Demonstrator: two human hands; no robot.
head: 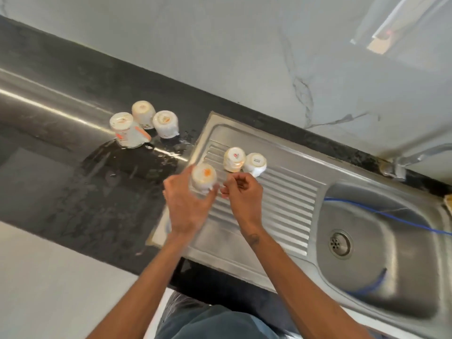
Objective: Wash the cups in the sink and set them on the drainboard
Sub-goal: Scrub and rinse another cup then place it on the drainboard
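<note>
My left hand (187,204) grips an upturned white cup (203,177) with an orange mark on its base, over the left end of the ribbed steel drainboard (281,204). Just to its right, my right hand (242,192) hovers with fingers curled and nothing in it. Two more white cups (234,159) (255,163) stand upside down on the drainboard behind my hands. Three upturned cups (127,129) (143,113) (165,123) sit on the wet black counter to the left.
The steel sink basin (381,253) with its drain (340,243) lies at the right, and a blue hose (391,217) runs across it. A tap base (396,167) stands behind the basin. Water pools on the black counter (73,192). A marble wall is behind.
</note>
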